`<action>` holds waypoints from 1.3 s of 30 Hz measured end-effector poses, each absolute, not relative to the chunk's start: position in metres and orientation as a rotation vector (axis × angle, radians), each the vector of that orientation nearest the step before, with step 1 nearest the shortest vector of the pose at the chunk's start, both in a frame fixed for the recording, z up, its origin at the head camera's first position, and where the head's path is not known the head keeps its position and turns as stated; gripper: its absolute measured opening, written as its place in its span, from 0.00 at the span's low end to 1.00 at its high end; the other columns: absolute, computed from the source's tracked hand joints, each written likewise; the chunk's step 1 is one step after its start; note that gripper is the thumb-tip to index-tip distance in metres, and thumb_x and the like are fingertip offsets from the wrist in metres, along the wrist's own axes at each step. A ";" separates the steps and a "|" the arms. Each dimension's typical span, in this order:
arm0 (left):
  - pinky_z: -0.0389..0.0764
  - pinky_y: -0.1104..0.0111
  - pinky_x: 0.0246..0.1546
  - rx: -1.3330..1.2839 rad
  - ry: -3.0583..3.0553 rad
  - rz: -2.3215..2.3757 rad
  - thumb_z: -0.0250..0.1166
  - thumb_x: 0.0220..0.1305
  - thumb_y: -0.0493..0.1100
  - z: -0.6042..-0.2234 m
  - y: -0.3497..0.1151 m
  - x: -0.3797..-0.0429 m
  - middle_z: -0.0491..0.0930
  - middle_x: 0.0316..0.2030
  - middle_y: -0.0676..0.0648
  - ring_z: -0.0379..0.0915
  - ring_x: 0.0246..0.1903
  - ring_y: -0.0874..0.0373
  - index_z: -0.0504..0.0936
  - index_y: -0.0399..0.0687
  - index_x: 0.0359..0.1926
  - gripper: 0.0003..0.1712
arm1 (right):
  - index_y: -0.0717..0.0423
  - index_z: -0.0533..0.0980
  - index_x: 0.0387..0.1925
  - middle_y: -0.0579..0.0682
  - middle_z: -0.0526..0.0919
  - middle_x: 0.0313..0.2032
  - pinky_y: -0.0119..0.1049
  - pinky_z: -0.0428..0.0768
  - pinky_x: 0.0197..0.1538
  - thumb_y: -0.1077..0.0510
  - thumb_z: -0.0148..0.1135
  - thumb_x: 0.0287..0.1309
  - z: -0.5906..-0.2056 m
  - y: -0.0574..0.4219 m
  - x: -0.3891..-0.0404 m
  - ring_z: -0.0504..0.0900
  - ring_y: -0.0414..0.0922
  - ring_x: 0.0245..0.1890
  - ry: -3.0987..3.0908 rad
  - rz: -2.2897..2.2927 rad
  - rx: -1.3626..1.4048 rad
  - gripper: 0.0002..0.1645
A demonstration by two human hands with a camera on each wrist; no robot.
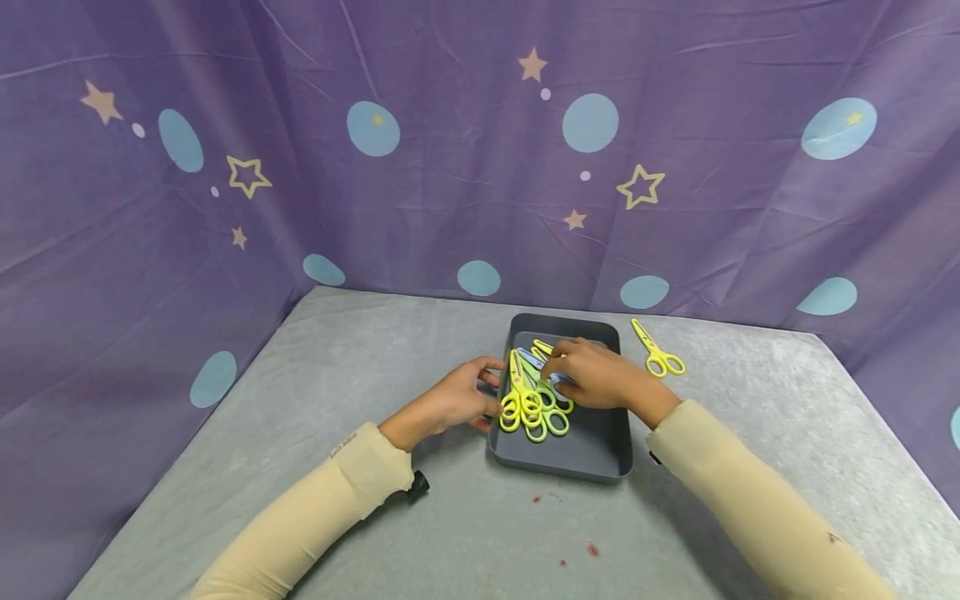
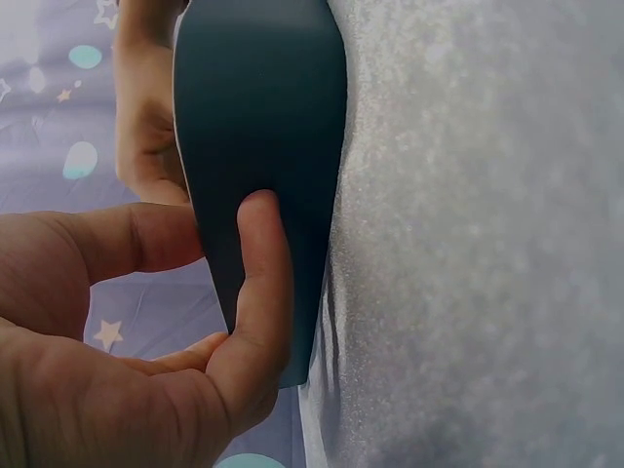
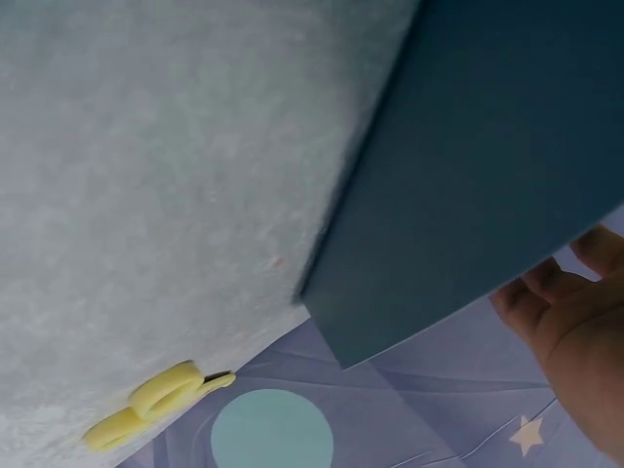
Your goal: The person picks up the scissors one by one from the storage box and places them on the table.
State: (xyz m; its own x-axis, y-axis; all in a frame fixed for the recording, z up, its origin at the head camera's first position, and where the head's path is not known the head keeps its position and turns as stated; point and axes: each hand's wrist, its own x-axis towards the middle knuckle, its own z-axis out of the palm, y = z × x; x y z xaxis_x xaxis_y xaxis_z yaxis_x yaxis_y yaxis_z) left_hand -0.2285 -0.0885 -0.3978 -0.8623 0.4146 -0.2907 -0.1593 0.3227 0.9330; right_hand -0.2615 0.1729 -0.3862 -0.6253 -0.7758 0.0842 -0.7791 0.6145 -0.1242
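Observation:
A dark grey tray (image 1: 592,454) stands on the table, holding a pile of children's scissors. Yellow scissors (image 1: 516,379) and green scissors (image 1: 557,422) lie overlapped along its left half, with blue scissors (image 1: 528,358) partly covered among them. At the tray's left wall is my left hand (image 1: 461,398); in the left wrist view its fingers (image 2: 261,253) lie against the outer wall and it grips the rim. My right hand (image 1: 596,375) reaches over the right wall, fingers bent down at the blue scissors. The tray wall hides those fingertips in the right wrist view.
Another pair of yellow scissors (image 1: 657,354) lies on the table right of the tray, near the back. A purple curtain (image 1: 450,167) with stars and dots hangs behind the grey table (image 1: 480,533). Small red marks show on the table in front of the tray.

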 end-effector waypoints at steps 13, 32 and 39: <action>0.89 0.55 0.32 0.220 2.111 1.562 0.67 0.61 0.25 -0.396 -0.088 -0.229 0.67 0.60 0.37 0.81 0.39 0.46 0.62 0.44 0.76 0.44 | 0.54 0.85 0.49 0.50 0.81 0.41 0.37 0.80 0.38 0.63 0.63 0.67 -0.382 0.167 -0.264 0.76 0.39 0.33 -2.894 0.319 1.361 0.12; 0.89 0.55 0.32 0.229 2.104 1.568 0.67 0.60 0.25 -0.398 -0.090 -0.230 0.67 0.59 0.36 0.81 0.40 0.44 0.62 0.43 0.76 0.45 | 0.49 0.82 0.46 0.49 0.76 0.39 0.42 0.73 0.38 0.64 0.64 0.64 -0.384 0.163 -0.260 0.70 0.48 0.35 -2.955 0.184 1.249 0.11; 0.89 0.54 0.33 0.228 2.101 1.563 0.67 0.60 0.25 -0.397 -0.090 -0.230 0.67 0.59 0.37 0.81 0.40 0.45 0.62 0.43 0.76 0.45 | 0.49 0.81 0.44 0.51 0.76 0.38 0.39 0.63 0.32 0.65 0.63 0.64 -0.386 0.167 -0.257 0.65 0.48 0.32 -2.866 0.175 1.198 0.10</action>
